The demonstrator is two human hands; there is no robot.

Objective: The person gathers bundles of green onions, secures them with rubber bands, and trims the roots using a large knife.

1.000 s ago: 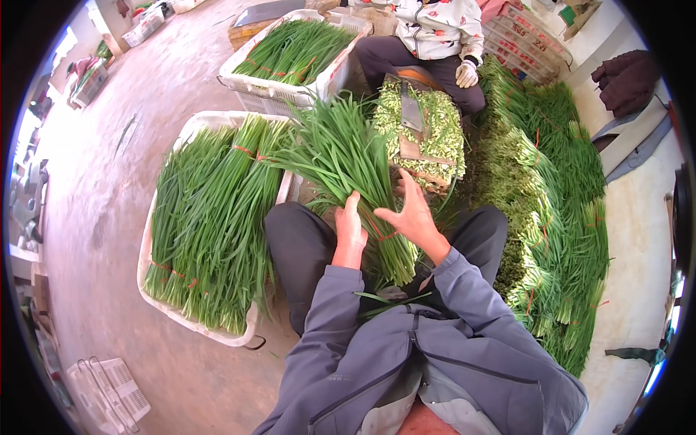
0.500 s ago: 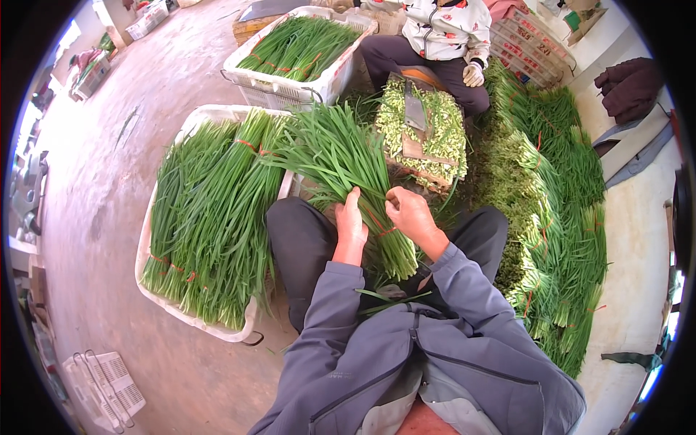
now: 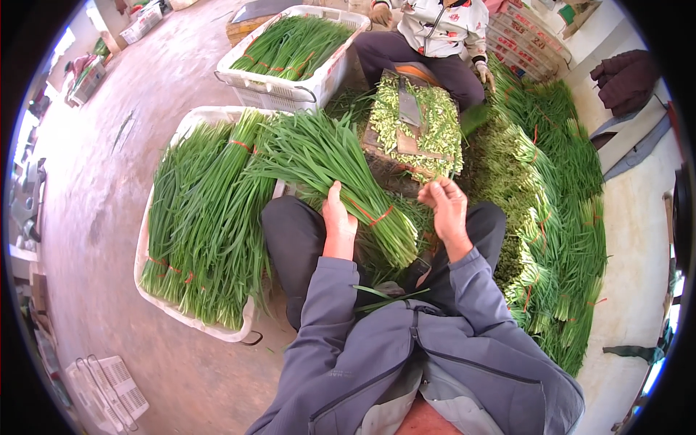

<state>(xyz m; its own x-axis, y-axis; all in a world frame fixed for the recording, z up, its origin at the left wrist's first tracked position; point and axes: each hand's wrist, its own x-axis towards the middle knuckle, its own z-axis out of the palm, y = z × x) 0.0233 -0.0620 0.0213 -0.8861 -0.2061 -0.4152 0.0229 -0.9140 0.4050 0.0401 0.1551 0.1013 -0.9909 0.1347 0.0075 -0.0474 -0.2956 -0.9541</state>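
My left hand is closed around a bundle of garlic chives, tied with an orange-red band near its pale cut ends. The leaves point up and left over the crate, and the cut ends slant down between my knees. My right hand is raised off the bundle to its right, above my right knee, with thumb and fingers pinched together. Whatever is in that pinch is too small to make out. Ahead stands a chopping block covered in pale chive trimmings, with a cleaver lying on it.
A white crate of banded chives stands at my left, another white crate beyond it. A long pile of chives lines the right wall. A gloved co-worker sits across the block. A loose basket lies lower left.
My right hand has left the bundle and moved right. The bundle has tilted and shifted slightly left in my left hand. A blurred green patch now shows beside the co-worker's knee.
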